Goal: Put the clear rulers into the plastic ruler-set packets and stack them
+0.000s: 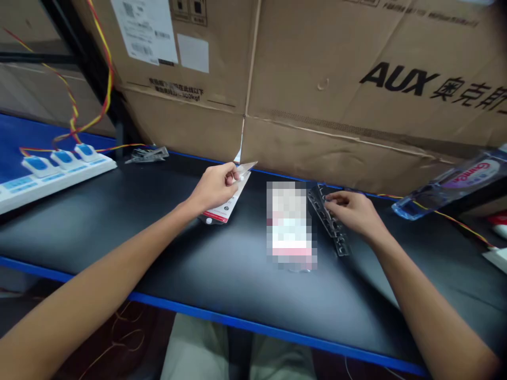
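Observation:
A white card packet with a red band is pinched in my left hand, tilted over the black table. Clear plastic shows at its top and bottom ends. Farther right, the fingertips of my right hand are closed at the upper part of a dark or see-through plastic strip with cut-outs. Between my hands lies a pixelated packet, pale with a pink band near its lower end; its details are hidden.
Clear plastic pieces lie at the table's back left, near a white power strip with plugs. Large cardboard boxes stand behind the table. A clear bottle lies at the right.

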The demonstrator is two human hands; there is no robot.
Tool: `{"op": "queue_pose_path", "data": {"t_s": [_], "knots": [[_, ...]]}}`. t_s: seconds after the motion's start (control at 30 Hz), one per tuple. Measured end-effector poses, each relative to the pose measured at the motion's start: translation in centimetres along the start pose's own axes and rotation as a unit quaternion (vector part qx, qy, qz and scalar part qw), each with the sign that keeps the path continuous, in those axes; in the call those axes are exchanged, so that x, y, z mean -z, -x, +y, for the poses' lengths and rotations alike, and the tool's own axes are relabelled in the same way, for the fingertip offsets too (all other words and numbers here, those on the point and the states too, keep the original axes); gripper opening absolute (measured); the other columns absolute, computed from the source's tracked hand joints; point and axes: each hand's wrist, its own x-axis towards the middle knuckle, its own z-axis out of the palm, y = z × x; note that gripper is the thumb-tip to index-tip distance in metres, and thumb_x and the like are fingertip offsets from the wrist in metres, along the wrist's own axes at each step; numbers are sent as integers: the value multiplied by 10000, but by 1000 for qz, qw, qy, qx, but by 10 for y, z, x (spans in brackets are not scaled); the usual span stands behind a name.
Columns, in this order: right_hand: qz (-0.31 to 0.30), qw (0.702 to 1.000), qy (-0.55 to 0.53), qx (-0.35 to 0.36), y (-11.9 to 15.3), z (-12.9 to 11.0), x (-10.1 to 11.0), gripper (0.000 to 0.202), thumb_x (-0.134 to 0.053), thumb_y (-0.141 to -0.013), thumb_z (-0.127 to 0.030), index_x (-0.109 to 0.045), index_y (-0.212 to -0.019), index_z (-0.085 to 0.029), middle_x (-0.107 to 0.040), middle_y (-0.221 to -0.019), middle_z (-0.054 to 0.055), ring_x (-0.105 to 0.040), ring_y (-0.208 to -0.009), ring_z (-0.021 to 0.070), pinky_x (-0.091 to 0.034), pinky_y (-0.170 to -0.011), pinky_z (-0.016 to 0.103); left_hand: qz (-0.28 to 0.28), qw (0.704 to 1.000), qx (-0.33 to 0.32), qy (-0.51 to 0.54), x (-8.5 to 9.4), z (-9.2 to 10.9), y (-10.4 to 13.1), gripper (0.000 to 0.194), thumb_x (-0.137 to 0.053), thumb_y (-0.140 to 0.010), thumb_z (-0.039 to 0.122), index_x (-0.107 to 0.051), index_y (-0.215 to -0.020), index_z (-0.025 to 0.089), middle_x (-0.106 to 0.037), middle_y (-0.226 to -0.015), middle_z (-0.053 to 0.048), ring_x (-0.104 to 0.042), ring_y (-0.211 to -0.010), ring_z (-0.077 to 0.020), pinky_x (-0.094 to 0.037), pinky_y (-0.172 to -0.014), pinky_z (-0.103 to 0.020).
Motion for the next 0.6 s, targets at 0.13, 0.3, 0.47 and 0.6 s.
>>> {"op": "queue_pose_path", "data": {"t_s": [0.13,0.3,0.47,0.6], "knots": [[52,996,-73,10,7,-13,2,310,-651,-833,-338,-714,-1079,-161,-731,-848,75,-682,-598,193,-559,-549,319,21,998,-43,48,-2,26,12,158,-553,-735,159,-642,-857,205,-453,-664,47,-431,-609,-129,-361,-637,-264],[43,974,-211,63,23,-37,-4,305,-652,-897,-394,-662,-1122,-190,-677,-749,43,-582,-502,152,-490,-407,273,-149,976,-72,143,-25,59,39,185,-588,-877,253,-713,-1002,197,-606,-759,5,-554,-687,-149,-420,-660,-259],[-38,965,-249,76,40,-56,-14,348,-650,-925,-439,-630,-1189,-213,-681,-718,11,-577,-445,142,-478,-376,266,-319,928,-133,138,-37,58,46,310,-482,-1000,264,-737,-1169,215,-688,-1087,-75,-653,-939,-188,-468,-829,-274],[-144,955,-258,34,50,-62,-20,546,-695,-888,-402,-544,-1371,-196,-675,-718,-6,-574,-442,142,-482,-386,271,-276,946,-149,80,-41,44,43,300,-511,-978,226,-735,-1179,217,-681,-1081,-90,-633,-1026,-231,-443,-911,-317]]}}
